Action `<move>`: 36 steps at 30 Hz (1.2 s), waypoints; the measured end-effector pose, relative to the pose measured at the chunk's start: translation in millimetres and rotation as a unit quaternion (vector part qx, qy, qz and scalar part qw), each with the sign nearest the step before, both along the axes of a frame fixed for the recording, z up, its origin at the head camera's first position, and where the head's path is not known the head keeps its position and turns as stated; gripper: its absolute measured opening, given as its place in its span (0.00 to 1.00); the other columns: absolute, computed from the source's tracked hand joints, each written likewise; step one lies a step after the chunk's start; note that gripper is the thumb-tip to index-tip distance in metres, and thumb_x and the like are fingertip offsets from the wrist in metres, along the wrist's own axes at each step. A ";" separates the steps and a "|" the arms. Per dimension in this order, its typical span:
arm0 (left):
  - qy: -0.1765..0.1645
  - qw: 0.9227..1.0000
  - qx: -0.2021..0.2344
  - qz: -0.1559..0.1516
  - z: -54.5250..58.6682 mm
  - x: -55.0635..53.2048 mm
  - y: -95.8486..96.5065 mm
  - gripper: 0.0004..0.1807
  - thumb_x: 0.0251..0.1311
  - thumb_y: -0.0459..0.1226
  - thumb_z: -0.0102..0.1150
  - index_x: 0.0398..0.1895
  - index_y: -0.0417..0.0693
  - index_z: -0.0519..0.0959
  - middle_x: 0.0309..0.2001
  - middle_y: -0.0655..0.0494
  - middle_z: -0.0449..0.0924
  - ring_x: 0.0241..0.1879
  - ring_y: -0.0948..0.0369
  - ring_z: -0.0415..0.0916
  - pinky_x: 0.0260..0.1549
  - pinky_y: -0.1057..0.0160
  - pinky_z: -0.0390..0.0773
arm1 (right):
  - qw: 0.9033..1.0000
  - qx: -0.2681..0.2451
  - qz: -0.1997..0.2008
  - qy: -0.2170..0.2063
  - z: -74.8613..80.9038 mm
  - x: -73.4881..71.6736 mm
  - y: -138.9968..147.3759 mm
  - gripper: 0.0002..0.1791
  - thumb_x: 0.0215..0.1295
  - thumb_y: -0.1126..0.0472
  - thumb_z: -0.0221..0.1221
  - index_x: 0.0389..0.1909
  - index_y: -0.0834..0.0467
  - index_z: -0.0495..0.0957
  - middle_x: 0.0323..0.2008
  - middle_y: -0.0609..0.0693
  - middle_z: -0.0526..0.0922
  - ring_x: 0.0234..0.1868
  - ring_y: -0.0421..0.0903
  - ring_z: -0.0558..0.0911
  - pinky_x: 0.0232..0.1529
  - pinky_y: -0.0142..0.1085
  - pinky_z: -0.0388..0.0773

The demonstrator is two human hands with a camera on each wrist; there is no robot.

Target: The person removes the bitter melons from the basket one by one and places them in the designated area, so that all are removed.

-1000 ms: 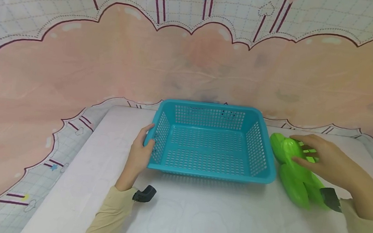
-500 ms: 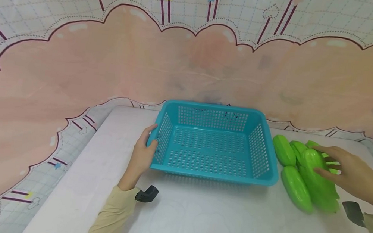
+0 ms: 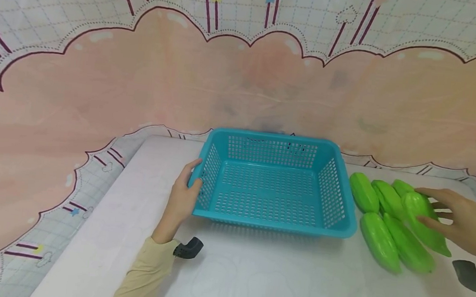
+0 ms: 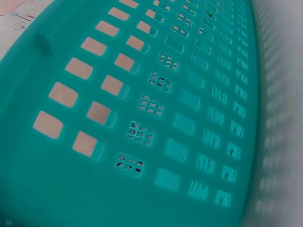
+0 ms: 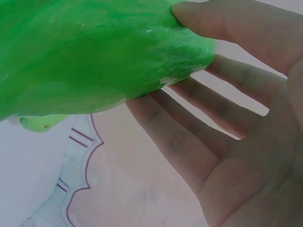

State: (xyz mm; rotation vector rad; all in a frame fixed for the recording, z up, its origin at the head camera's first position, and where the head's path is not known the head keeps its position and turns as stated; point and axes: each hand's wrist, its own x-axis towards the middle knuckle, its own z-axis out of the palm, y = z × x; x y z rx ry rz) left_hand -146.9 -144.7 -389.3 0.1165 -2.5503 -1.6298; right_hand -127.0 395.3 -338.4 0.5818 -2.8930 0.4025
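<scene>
In the head view my left hand (image 3: pixel 182 193) grips the left rim of a turquoise plastic basket (image 3: pixel 274 223) with slotted walls. The left wrist view shows the basket's perforated side (image 4: pixel 28 184) close up; the hand itself is out of that view. On the right, my right hand (image 3: pixel 459 222) pinches a glossy, elongated green vegetable (image 3: pixel 422 221), with the thumb on one side and the fingertips on the other. In the right wrist view the green vegetable (image 5: pixel 104 61) tapers to a blunt end between the thumb and fingers (image 5: pixel 175 142) of that hand.
Several similar green vegetables, including a front one (image 3: pixel 379 241) and a back one (image 3: pixel 364 191), lie clustered beside the basket's right wall. The white table (image 3: pixel 251 279) meets a patterned cloth backdrop (image 3: pixel 227 85) behind.
My right hand has moved right with the green vegetable it pinches, uncovering others in the cluster. My left hand stays on the basket rim. The head view has shifted slightly.
</scene>
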 end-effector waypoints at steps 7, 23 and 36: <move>0.001 1.000 -0.006 0.004 -1.0 -0.2 1.8 0.28 0.73 0.36 0.40 0.76 0.56 0.58 0.72 0.40 0.62 0.63 0.43 0.70 0.54 0.41 0.73 | 1.000 -0.007 -0.020 -0.023 -7.0 -0.8 9.3 0.34 0.51 0.69 0.72 0.58 0.75 0.70 0.50 0.75 0.75 0.39 0.69 0.82 0.30 0.38 0.82; 0.005 1.000 -0.009 0.007 -1.6 -0.1 1.3 0.28 0.73 0.36 0.40 0.76 0.55 0.58 0.72 0.39 0.62 0.62 0.43 0.70 0.54 0.41 0.74 | 0.991 -0.023 -0.066 -0.113 -21.9 -2.4 25.8 0.34 0.57 0.65 0.70 0.59 0.77 0.66 0.52 0.82 0.71 0.42 0.75 0.79 0.35 0.54 0.81; 0.005 1.000 -0.014 0.006 0.2 -0.7 1.4 0.29 0.73 0.36 0.40 0.76 0.55 0.58 0.71 0.38 0.64 0.60 0.43 0.72 0.51 0.42 0.75 | 0.988 -0.034 -0.063 -0.139 -36.0 -0.5 34.3 0.35 0.59 0.64 0.68 0.60 0.78 0.64 0.54 0.84 0.68 0.44 0.77 0.78 0.36 0.55 0.81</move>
